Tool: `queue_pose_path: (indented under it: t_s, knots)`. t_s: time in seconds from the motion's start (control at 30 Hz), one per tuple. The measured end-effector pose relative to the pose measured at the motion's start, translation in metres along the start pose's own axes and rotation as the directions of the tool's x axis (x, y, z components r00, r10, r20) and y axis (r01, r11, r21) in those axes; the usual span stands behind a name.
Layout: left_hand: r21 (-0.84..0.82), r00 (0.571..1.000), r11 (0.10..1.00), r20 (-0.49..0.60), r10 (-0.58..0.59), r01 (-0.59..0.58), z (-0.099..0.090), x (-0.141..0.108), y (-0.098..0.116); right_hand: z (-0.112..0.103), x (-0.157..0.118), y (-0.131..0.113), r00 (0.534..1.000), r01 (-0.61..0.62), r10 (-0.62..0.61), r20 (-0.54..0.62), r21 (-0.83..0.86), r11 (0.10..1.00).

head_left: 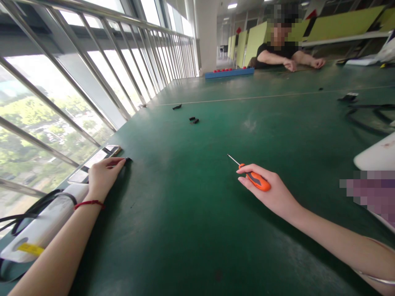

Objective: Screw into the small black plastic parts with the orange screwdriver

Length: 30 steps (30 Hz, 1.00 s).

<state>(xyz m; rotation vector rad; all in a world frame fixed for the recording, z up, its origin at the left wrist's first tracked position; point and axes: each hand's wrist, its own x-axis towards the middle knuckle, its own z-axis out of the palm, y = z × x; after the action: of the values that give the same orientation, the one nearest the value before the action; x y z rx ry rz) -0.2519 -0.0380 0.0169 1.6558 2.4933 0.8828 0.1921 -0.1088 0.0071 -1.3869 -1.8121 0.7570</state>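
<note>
My right hand (265,185) is closed around the orange and grey handle of a screwdriver (259,181), whose thin metal shaft points up and left above the green tabletop (191,197). At the table's left side, my left hand (106,172) pinches a small black piece (128,159) between thumb and fingertips; its exact kind is too small to tell. Just behind that hand lies a phone-like flat device (92,164) with a shiny surface. Farther off on the table are small black parts (194,120) and another dark piece (177,107).
A metal railing (108,33) runs along the left edge. Beside my left forearm sits a white box (46,222) with black cables. A blue rack (229,73) with red tops stands at the back, near a seated person (277,53). Black cables (370,113) and a white object (376,154) lie right.
</note>
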Motion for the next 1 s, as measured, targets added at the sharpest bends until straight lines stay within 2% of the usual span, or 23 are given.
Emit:
queue_pose_path:
  t_s: [0.3, 0.5, 0.63, 0.83, 0.9, 1.0]
  knots:
    - [0.039, 0.999, 0.999, 0.041, -0.020, 0.018, -0.002, 0.001, 0.003, 0.001, 0.000, 0.003, 1.000, 0.022, -0.022, 0.003, -0.044, 0.999]
    - [0.080, 0.998, 0.996, 0.055, 0.026, -0.031, -0.003, 0.002, 0.009, 0.001, 0.000, 0.004, 0.999, 0.044, -0.044, 0.004, -0.061, 0.997]
    - [0.070, 0.997, 0.997, 0.079, 0.018, -0.023, -0.003, 0.005, 0.009, 0.001, 0.000, 0.005, 0.999, 0.040, -0.039, 0.008, -0.066, 0.997]
    - [0.107, 0.995, 0.990, 0.035, 0.091, -0.094, 0.000, 0.006, 0.004, 0.002, 0.001, 0.005, 0.999, 0.046, -0.045, 0.008, -0.073, 0.996]
    - [0.065, 0.997, 0.995, 0.027, 0.074, -0.075, 0.001, 0.006, 0.002, 0.002, 0.001, 0.005, 0.999, 0.048, -0.048, 0.008, -0.082, 0.996]
    - [-0.044, 0.999, 0.999, 0.051, -0.020, 0.022, 0.001, 0.007, 0.000, 0.003, 0.000, 0.006, 0.999, 0.044, -0.043, 0.016, -0.112, 0.993]
